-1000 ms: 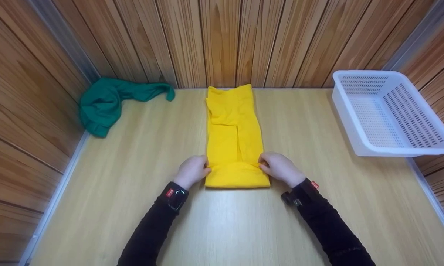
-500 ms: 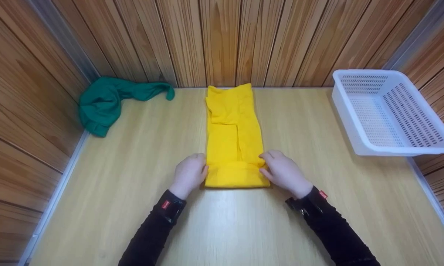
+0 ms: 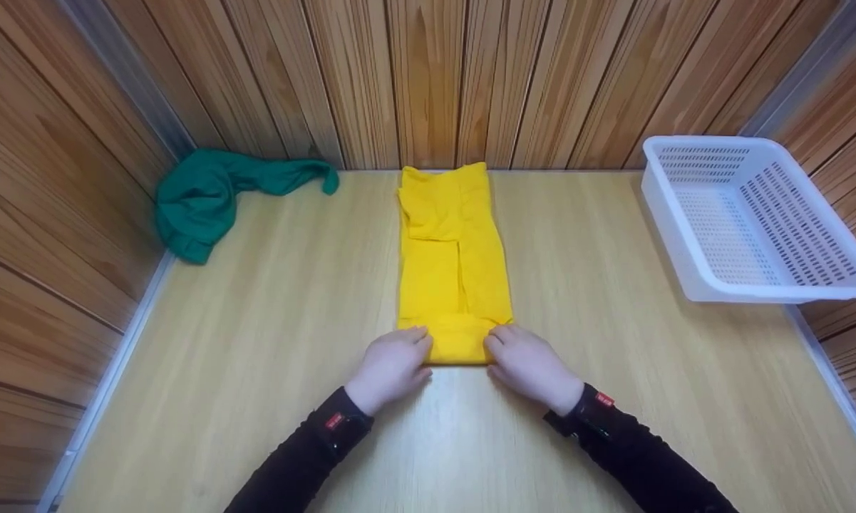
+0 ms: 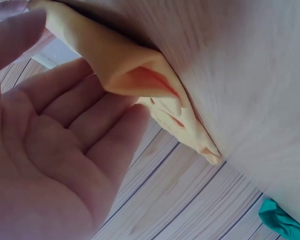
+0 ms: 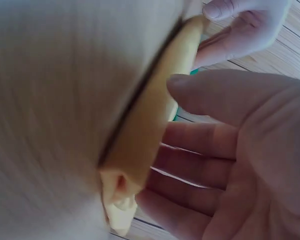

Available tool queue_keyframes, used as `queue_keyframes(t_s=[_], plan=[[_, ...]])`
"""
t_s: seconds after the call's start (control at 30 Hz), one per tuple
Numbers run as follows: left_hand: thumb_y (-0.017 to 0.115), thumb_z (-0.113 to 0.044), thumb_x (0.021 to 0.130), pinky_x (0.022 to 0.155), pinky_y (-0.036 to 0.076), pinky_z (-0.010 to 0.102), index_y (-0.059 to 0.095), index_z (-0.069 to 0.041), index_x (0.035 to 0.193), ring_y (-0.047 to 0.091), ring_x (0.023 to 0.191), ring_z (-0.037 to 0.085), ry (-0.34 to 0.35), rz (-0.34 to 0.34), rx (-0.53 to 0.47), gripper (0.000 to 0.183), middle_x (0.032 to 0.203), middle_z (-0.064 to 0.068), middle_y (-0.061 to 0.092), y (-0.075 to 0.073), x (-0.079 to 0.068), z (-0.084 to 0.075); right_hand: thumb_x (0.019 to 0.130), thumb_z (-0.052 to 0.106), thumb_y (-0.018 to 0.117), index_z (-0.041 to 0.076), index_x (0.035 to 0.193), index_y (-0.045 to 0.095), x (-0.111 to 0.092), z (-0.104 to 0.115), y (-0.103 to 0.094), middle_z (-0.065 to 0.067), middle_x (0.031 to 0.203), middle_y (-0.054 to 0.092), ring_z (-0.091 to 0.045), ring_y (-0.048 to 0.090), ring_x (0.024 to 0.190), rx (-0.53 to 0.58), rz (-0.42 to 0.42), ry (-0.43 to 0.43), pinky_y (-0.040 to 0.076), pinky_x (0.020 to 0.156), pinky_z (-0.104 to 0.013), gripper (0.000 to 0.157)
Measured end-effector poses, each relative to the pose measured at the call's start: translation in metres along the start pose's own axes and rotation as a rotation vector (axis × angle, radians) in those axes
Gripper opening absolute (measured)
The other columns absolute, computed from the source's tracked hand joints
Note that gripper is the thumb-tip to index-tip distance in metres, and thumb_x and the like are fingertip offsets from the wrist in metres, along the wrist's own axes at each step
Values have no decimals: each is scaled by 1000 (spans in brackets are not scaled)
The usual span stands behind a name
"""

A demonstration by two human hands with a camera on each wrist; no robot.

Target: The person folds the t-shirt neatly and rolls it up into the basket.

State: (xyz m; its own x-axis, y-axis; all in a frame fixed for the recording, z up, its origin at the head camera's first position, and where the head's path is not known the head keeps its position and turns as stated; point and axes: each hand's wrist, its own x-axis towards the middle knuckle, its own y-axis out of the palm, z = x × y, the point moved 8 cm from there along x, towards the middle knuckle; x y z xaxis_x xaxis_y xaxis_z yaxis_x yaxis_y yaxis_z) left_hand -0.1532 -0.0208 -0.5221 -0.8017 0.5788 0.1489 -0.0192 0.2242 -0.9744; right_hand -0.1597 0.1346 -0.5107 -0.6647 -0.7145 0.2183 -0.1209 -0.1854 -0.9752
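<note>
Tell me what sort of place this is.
Probably an indoor work booth, perhaps for folding clothes: brown wood-look panels stand along three sides of a flat, pale wood-grain work surface, where a partly folded yellow fabric garment lies.

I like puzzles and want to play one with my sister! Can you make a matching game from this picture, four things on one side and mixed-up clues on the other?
Things:
1. Basket
2. Green cloth
3. Yellow cloth
4. Sleeves

Clues:
A. Black, nearest the bottom of the head view
B. Folded over at its near end, in the middle
C. White, with lots of little holes
D. Crumpled, in the far left corner

Right pairs: 1-C, 2-D, 3-B, 4-A.
</note>
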Motion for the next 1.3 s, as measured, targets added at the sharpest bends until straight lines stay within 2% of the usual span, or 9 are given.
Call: queue_keyframes(t_s=[0.07,0.2,0.33,0.53,0.63,0.83,1.1,1.3], plan=[[76,-24,84,87,52,41,66,-5,106,65,104,29,-5,-13,16,30,121,13,66,2,1,0,78,8,75,1,90,63,1,1,2,-12,90,60,-29,57,81,-5,-17,4,51,69,-41,18],[71,-9,81,62,53,36,62,-8,86,66,77,24,7,-105,70,10,103,8,71,-2,2,0,76,5,74,1,87,61,3,3,3,-11,85,57,-28,54,75,-51,-50,-5,49,61,-39,17],[65,-1,80,48,46,32,59,-9,76,61,61,21,8,-183,135,12,94,4,73,-4,3,1,77,1,72,0,86,61,5,4,4,-10,82,57,-28,54,72,-109,-50,-18,49,57,-37,14],[68,-5,85,45,45,32,61,-11,74,59,55,19,5,-224,188,14,86,3,72,-2,3,2,78,-6,69,0,80,62,6,6,4,-10,78,59,-27,56,68,-127,-18,-13,49,57,-37,10],[68,-6,86,46,45,31,62,-12,74,59,54,18,2,-215,197,15,83,2,72,-3,3,2,76,-8,69,0,79,63,6,7,3,-11,76,60,-26,56,66,-126,-17,-20,50,57,-37,10],[66,-6,89,46,42,31,61,-12,72,53,51,18,-16,-177,134,18,69,2,63,-3,0,1,76,-6,71,3,76,62,2,7,4,-9,72,60,-25,56,62,-131,-45,-28,49,54,-36,13],[63,-11,94,47,41,31,58,-12,70,51,50,19,-32,-195,75,24,59,1,52,-7,-11,-3,78,-1,72,6,73,60,-7,11,-1,-5,70,60,-24,56,64,-68,-81,-37,47,55,-35,15],[66,-7,84,44,37,31,55,-12,69,47,47,18,-55,-172,39,19,56,-1,46,-6,-19,-6,78,3,72,9,69,56,-13,14,-6,-2,64,54,-22,54,58,-17,-90,-34,43,49,-34,19]])
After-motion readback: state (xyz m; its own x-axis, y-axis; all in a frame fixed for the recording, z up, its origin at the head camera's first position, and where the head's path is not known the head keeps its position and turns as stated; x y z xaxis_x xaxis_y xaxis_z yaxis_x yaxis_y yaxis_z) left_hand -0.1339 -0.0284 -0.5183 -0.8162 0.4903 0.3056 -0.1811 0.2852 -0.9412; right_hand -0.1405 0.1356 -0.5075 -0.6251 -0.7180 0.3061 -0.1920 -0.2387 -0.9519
